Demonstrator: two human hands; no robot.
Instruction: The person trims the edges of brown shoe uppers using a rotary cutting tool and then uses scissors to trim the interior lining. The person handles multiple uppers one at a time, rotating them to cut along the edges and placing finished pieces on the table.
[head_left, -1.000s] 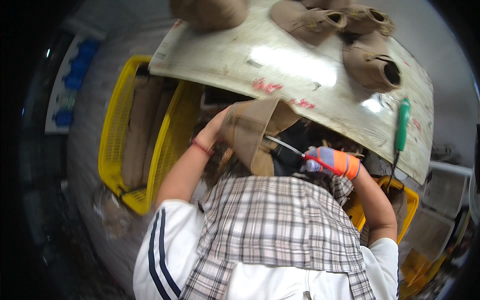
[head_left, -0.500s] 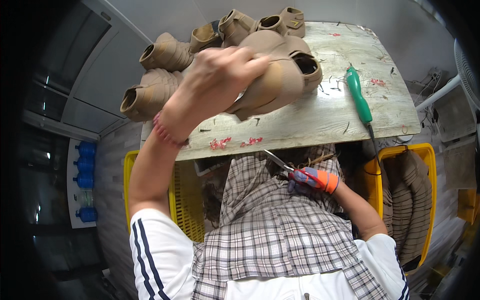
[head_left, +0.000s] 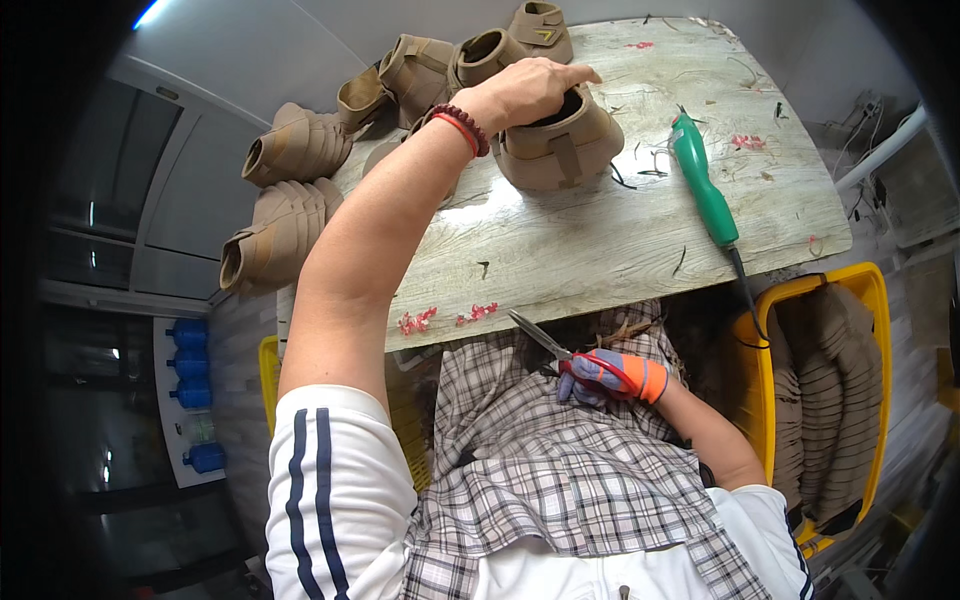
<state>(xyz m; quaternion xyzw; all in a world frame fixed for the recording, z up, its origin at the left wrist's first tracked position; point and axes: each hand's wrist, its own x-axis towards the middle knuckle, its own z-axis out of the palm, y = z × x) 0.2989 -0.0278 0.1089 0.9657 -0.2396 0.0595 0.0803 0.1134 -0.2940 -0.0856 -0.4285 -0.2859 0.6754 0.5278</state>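
My left hand (head_left: 525, 92) is over the rim of a beige bell-shaped cover (head_left: 560, 160) with a strap, which stands upright on the table. Its index finger stretches out to the right; the other fingers are partly hidden, and I see no grip on the cover. More of the beige material shows behind my left forearm. Low at the table's front edge, over my lap, my right hand (head_left: 600, 376) wears a purple and orange glove. It is closed round scissors (head_left: 540, 335) with red handles, whose blades point up and left.
Stacked beige covers (head_left: 290, 145) line the table's left and far sides. A green corded hand tool (head_left: 705, 180) lies at the right, among thread scraps on the pale table (head_left: 590, 250). A yellow crate (head_left: 873, 400) of beige covers stands at right; another yellow crate (head_left: 268, 375) is at left.
My left hand has moved away and to the right. The beige cover that it held raised and tilted now stands upright on the table. My right hand keeps hold of the scissors.
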